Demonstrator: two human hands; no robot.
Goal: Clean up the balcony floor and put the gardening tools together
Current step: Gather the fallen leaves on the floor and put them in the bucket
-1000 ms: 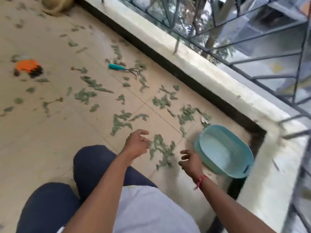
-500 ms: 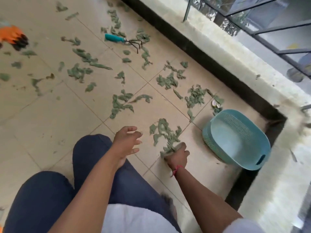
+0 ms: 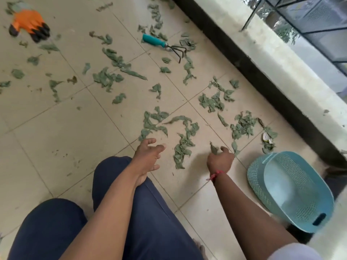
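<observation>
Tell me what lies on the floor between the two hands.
A strip of green leaves lies between the left hand and the right hand, which grips a leaf; the head view shows it.

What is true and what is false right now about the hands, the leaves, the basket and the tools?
1. The right hand grips a clump of green leaves. True.
2. The pale blue perforated plastic basket holds leaves. False: none show inside it.
3. The teal-handled hand rake lies on the tiled floor among scattered leaves. True.
4. The left hand holds the orange glove with black fingertips. False: its fingers are spread and empty; the glove lies on the floor, far from both hands.
</observation>
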